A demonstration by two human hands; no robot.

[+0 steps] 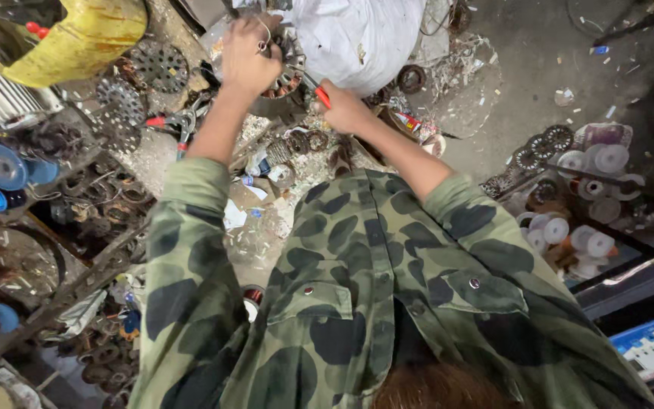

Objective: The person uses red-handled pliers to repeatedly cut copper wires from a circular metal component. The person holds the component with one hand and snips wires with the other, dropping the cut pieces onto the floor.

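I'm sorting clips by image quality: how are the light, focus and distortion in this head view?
Head view: soft, even light with no hard glare; left hand and right hand on the motor stator are slightly soft; the white sack is bright, nearly washed out; wide-angle lens bends the edges; the shelves at left sit in shadow.

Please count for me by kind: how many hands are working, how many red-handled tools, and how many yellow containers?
Hands: 2 (left hand, right hand)
Red-handled tools: 2 (held tool in the right hand; pliers lying nearby)
Yellow containers: 1 (yellow container)
Total: 5
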